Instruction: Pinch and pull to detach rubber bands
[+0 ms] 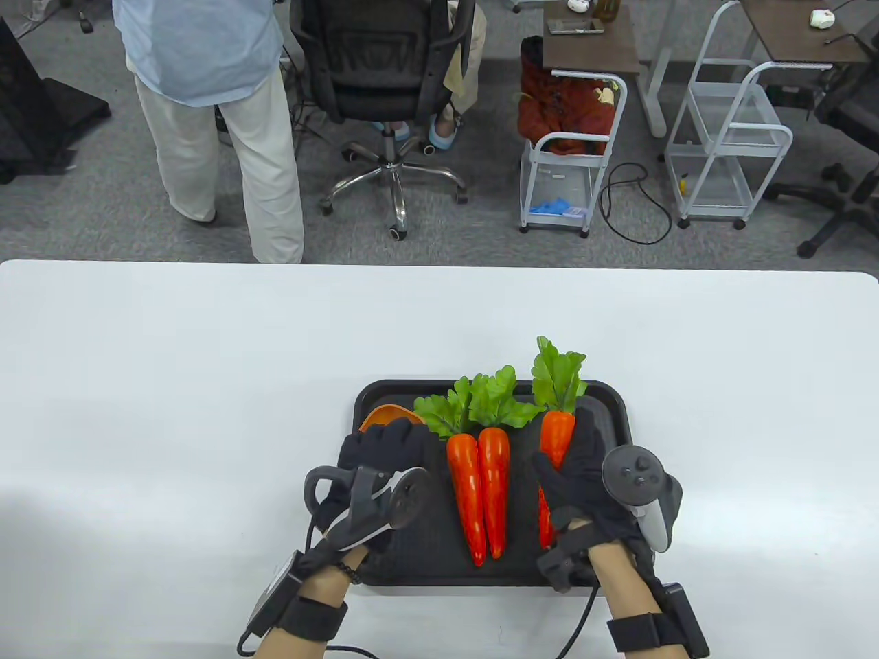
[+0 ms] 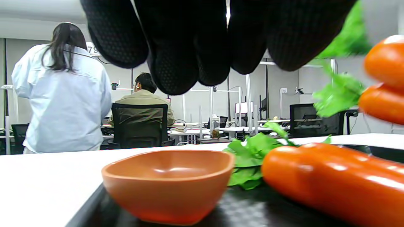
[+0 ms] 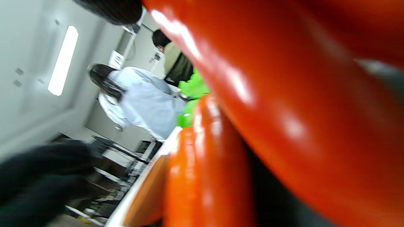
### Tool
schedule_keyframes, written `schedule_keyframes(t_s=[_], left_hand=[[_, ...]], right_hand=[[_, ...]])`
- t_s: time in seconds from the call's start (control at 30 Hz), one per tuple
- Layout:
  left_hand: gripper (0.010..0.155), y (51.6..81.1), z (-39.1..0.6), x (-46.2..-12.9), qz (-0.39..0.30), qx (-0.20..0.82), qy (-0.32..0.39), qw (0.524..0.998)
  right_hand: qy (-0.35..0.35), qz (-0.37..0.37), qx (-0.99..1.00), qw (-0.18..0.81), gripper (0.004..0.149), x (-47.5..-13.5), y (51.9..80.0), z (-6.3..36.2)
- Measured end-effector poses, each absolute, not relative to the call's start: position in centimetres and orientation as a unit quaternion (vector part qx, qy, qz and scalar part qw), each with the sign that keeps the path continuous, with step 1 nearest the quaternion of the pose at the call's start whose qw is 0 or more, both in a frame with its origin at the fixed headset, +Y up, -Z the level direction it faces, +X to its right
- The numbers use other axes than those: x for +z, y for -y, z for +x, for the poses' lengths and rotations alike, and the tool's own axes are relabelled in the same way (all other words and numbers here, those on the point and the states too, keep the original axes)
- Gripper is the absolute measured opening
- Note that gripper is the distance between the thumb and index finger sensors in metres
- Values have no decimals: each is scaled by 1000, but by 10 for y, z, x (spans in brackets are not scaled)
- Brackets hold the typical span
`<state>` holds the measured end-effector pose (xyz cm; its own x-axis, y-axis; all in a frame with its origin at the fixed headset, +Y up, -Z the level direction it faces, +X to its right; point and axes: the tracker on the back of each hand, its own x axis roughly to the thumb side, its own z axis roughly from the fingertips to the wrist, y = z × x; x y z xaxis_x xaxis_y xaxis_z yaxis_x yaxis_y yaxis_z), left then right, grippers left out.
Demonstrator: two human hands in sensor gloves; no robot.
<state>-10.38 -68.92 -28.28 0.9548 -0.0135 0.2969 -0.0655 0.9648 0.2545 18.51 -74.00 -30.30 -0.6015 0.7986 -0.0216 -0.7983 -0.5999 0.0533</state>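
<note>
Our right hand (image 1: pixel 584 473) grips a single carrot (image 1: pixel 555 439), thumb on its left side and fingers wrapped over its right side; its leaves (image 1: pixel 557 374) point toward the far rim of the tray. In the right wrist view that carrot (image 3: pixel 284 94) fills most of the frame, blurred and very close, with the other carrots (image 3: pixel 202 176) beyond it.

Our left hand (image 1: pixel 384 456) hovers over the left part of the black tray (image 1: pixel 611 401), fingers curled downward and holding nothing. In the left wrist view its fingertips (image 2: pixel 176 56) hang above an orange bowl (image 2: pixel 170 184), not touching it. That bowl (image 1: pixel 388 415) sits in the tray's far-left corner, mostly hidden by the hand from above.

Between our hands, two carrots (image 1: pixel 481 494) lie side by side, touching along their length, leaves (image 1: pixel 477 405) pointing away from us. We cannot make out any rubber bands on the carrots in any view.

The tray rests on the white worktop (image 1: pixel 172 384). Beyond its far edge a person in a pale blue shirt (image 1: pixel 206 103) stands beside an office chair (image 1: pixel 381 82).
</note>
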Motion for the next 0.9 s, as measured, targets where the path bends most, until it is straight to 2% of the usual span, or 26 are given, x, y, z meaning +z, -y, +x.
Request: schedule_keyframes(t_s=[0.17, 0.57, 0.9], left_hand=[[52, 687, -104, -263, 145, 31, 163, 975], [52, 693, -108, -251, 145, 50, 176, 972], [53, 695, -109, -247, 142, 59, 179, 972]], right_hand=[[-22, -45, 942, 331, 87, -307, 737, 187], [-101, -128, 984, 75, 88, -325, 746, 166], [-141, -140, 980, 6, 87, -332, 757, 155]])
